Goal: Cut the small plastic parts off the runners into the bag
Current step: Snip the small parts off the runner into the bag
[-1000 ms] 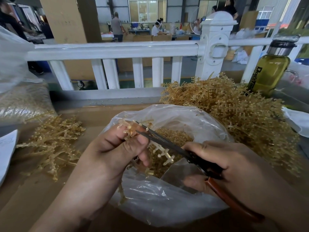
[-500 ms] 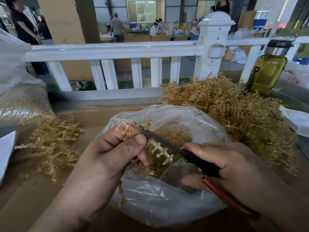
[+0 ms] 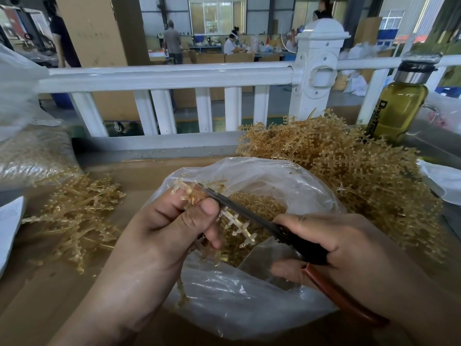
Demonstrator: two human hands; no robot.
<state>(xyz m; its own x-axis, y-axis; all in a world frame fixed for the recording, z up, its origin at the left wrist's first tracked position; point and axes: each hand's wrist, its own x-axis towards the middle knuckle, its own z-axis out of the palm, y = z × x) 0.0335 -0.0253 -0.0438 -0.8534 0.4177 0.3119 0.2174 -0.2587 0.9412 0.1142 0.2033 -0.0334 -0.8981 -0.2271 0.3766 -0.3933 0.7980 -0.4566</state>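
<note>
Workbench: left hand (image 3: 159, 236) pinches runner (image 3: 234, 221) over bag (image 3: 249, 308); right hand (image 3: 349, 250) grips scissors (image 3: 249, 212). Risk: blades near thumb; parts could fly outside bag.

An open bag (image 3: 237, 308) sits centre frame on the desk (image 3: 37, 295), with cut parts (image 3: 259, 203) inside it. Over its mouth, the left hand (image 3: 159, 236) holds a runner (image 3: 237, 221), and the right hand (image 3: 336, 243), lower right, holds cutters (image 3: 249, 211) whose blades reach up-left to that runner. A pile of runners (image 3: 349, 176) lies right of the bag, a smaller pile (image 3: 74, 216) left. A bottle (image 3: 399, 106) stands upper right behind the large pile, and a railing (image 3: 164, 76) crosses behind the desk.
</note>
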